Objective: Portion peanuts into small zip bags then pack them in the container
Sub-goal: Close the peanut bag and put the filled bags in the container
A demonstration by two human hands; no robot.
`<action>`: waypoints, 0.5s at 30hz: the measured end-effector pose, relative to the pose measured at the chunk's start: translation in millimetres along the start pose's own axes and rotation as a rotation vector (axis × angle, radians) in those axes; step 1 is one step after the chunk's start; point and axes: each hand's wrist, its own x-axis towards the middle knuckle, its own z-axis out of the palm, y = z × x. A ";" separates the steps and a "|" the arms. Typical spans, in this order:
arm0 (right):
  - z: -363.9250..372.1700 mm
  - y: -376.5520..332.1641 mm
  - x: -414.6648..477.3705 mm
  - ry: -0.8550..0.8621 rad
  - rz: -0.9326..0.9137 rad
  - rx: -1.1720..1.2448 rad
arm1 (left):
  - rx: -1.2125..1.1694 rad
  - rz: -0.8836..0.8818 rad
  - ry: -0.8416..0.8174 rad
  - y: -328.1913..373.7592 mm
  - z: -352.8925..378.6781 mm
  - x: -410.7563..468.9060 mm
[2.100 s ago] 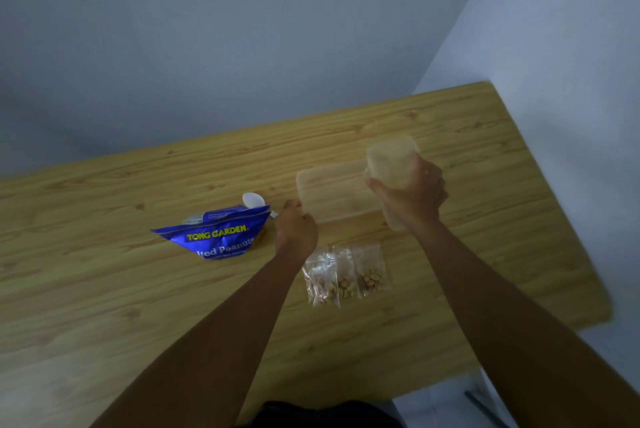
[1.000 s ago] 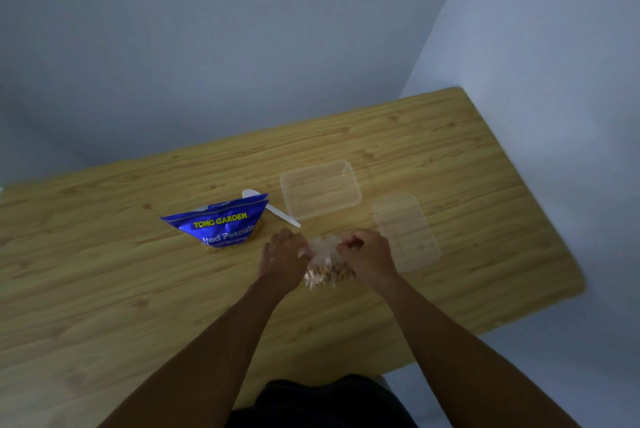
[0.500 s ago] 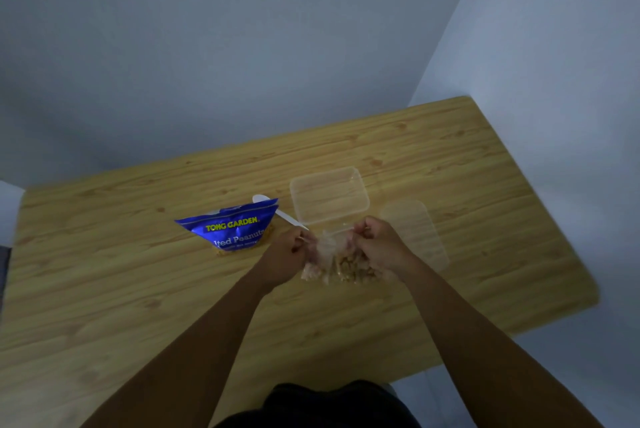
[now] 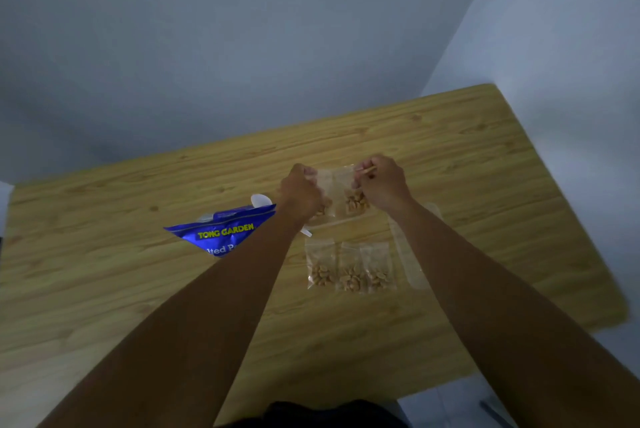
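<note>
My left hand [image 4: 300, 196] and my right hand [image 4: 381, 185] each pinch a top corner of two small clear zip bags of peanuts [image 4: 341, 192]. The bags hang side by side over the clear plastic container [image 4: 341, 221], which they and my hands mostly hide. Three more filled zip bags [image 4: 350, 268] lie in a row on the wooden table [image 4: 485, 185], nearer to me.
The blue peanut pouch [image 4: 225, 235] lies left of my left forearm, with a white plastic spoon [image 4: 261, 201] behind it. The container's clear lid [image 4: 408, 254] lies flat to the right of the three bags. Walls close off the table's far and right sides.
Both hands have carried the held zip bags away from me, from in front of the container to above it. Three bags stay behind on the table.
</note>
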 end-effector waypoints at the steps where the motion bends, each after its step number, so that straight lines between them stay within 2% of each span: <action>1: 4.3 1.7 3.5 -0.004 -0.006 -0.020 | 0.008 -0.028 0.005 -2.1 3.8 5.7; 5: 18.3 10.9 10.7 -0.027 -0.027 -0.133 | 0.025 -0.105 -0.024 -11.0 15.0 19.9; 9: 25.1 20.5 11.5 -0.041 -0.077 -0.275 | 0.119 -0.100 -0.098 -19.7 17.3 21.2; 12: 27.1 25.1 11.1 -0.036 -0.159 -0.352 | 0.231 -0.064 -0.112 -22.4 18.5 17.2; 15: 27.4 24.2 5.0 -0.008 -0.257 -0.437 | 0.380 0.054 -0.114 -22.0 18.7 10.1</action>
